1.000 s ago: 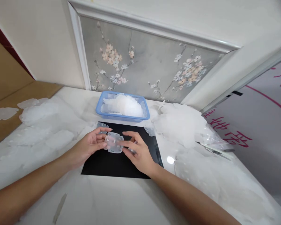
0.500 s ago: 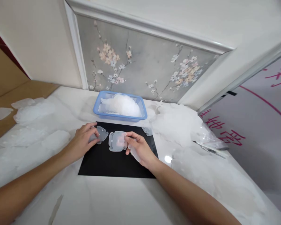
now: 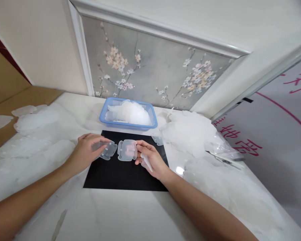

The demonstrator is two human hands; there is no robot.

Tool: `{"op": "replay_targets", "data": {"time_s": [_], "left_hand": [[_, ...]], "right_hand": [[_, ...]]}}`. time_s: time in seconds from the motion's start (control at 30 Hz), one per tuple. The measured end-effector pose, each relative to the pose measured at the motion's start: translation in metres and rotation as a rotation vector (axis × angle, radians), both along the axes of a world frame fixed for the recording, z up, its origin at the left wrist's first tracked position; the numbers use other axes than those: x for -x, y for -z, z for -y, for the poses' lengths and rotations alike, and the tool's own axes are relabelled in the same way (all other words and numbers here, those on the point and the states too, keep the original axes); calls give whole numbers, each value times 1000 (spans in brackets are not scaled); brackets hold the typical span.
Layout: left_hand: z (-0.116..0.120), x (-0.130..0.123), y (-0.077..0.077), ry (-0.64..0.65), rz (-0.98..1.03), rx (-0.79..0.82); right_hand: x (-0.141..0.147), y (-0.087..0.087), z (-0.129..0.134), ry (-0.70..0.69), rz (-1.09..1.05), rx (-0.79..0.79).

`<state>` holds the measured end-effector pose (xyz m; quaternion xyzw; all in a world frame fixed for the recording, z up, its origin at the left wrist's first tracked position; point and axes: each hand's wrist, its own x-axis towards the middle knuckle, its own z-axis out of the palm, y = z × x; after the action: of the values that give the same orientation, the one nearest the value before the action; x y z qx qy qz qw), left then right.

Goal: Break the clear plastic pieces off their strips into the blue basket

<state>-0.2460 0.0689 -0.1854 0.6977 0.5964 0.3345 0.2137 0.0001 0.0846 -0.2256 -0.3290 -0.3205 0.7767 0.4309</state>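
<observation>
Between thumb and fingers, my left hand [image 3: 88,151] grips a translucent plastic piece [image 3: 108,150] with notched edges and small round marks. My right hand [image 3: 152,157] pinches the right edge of a similar squarish translucent piece [image 3: 127,150], and fingers show pink through it. Another translucent piece [image 3: 146,163] is tucked in the right palm, partly covered by the hand. The two pieces face each other with a narrow gap over a black mat [image 3: 120,179].
A blue basket [image 3: 127,126] heaped with translucent pieces stands behind the mat. Piles of them lie at left [image 3: 37,150] and right [image 3: 190,134]. One loose piece [image 3: 158,140] rests at the mat's back right corner. Scissors-like metal tool [image 3: 225,160] lies by a clear bag [image 3: 224,145].
My left hand has turned its piece flatter toward the camera and slightly lower. The right hand's piece has shifted a little to the right; the piece in that palm is tilted more.
</observation>
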Motion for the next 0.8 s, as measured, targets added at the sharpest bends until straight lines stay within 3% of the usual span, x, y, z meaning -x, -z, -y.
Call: {"op": "replay_targets", "data": {"time_s": [0.13,0.47,0.67,0.8], "left_hand": [[5,-1,-3,-3,38,-40],[15,-7,-13,1,250,35],[17,-9,-13,54,532,352],[19,-10,-12,122,679,461]], "right_hand": [[-1,1,0,-10,2,-10],[1,3,0,1,31,-50],[0,2,2,57,178,-180],[-4,-1,7,123,465,-454]]}}
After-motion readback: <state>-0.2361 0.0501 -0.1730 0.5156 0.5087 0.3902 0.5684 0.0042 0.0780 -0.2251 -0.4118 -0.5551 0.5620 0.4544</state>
